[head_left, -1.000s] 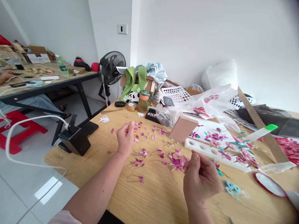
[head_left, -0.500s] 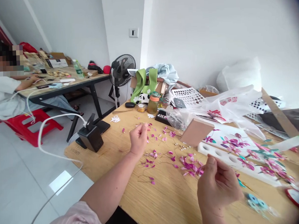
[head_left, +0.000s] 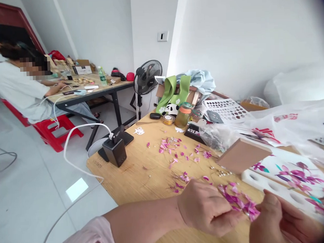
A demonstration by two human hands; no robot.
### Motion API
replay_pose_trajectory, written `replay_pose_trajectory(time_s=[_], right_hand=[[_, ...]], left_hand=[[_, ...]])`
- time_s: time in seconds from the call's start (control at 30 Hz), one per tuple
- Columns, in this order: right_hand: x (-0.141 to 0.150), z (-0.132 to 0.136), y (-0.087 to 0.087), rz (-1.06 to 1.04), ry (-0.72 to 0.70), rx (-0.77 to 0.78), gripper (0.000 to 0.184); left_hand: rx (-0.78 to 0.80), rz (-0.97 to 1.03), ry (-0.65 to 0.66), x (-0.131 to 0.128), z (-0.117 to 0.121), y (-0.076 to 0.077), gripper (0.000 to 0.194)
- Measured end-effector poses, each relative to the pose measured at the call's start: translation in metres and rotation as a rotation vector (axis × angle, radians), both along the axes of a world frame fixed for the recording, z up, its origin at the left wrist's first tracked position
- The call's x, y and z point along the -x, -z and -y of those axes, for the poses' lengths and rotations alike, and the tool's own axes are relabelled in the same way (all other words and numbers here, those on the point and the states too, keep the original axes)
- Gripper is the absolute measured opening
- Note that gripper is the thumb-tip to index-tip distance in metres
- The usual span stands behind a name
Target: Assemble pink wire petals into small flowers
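Observation:
My left hand (head_left: 208, 207) is closed over the front of the table, its thumb and finger pinched towards my right hand. Between their tips a tiny pale bead-like spot shows, too small to name surely. My right hand (head_left: 281, 220) is also closed at the lower right, thumb against forefinger; what it holds is hidden. Just behind both hands lies a heap of magenta petals (head_left: 235, 195). Pink petals on thin wire stems (head_left: 183, 178) lie beyond my left wrist, and looser pink petals (head_left: 168, 144) are scattered further back.
A white foam block with holes (head_left: 269, 186) and a brown board (head_left: 244, 155) are at the right, beside purple flowers (head_left: 301, 174). A jar (head_left: 182, 115) and black box (head_left: 193, 133) stand behind. A black charger (head_left: 114, 151) sits left. People work at another table (head_left: 96, 91).
My left hand has come from the petals at the back towards me and right, close to my right hand. The view has turned left, and my right hand sits lower right.

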State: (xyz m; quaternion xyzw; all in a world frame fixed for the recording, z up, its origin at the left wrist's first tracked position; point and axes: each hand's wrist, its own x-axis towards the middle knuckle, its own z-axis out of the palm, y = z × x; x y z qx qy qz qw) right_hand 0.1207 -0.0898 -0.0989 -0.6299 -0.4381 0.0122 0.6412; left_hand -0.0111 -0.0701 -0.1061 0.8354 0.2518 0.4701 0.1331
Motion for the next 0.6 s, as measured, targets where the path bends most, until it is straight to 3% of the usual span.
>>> replay_pose_trajectory(time_s=[0.23,0.37,0.5,0.6], right_hand=[[0.020,-0.001,-0.011,0.004,-0.011,-0.033,0.023],[0.020,-0.001,-0.003,0.050,0.104,-0.085,0.026],[0.008,-0.001,0.009,0.105,0.090,-0.070,0.025],[-0.001,-0.002,0.014,0.135,0.041,-0.067,0.020]], left_hand=[[-0.054,0.049,-0.025,-0.002,-0.005,0.001,0.038],[-0.030,0.080,-0.036,0.000,-0.005,0.000,0.040],[0.194,0.238,-0.115,0.011,-0.012,-0.006,0.041],[0.440,0.467,-0.287,0.022,-0.027,-0.009,0.038]])
